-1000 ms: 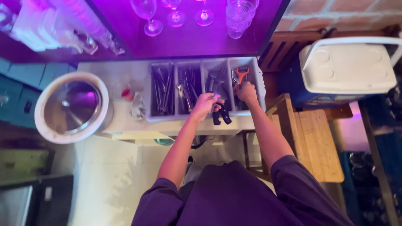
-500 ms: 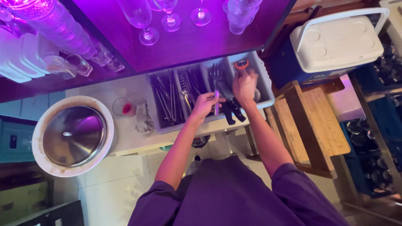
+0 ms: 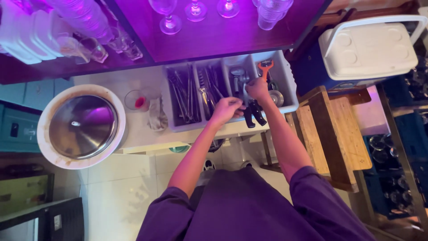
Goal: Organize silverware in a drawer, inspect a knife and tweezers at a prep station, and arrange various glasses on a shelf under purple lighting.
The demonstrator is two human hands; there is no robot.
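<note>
A white cutlery tray (image 3: 285, 76), four compartments, sits under a purple-lit shelf edge (image 3: 223, 44). The left hand (image 3: 227, 109) curls over black-handled knives (image 3: 252, 114) at the tray's near rim; the right hand (image 3: 257, 88) pinches metal utensils (image 3: 238, 78) just beyond its fingertips.

Steel lid (image 3: 82, 126), wine glasses (image 3: 167, 18), white cooler (image 3: 370, 47), wooden stool (image 3: 332, 134)

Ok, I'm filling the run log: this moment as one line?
left hand: over cutlery tray, grip unclear | right hand: in tray by black-handled knives | round metal lid: left, apart
</note>
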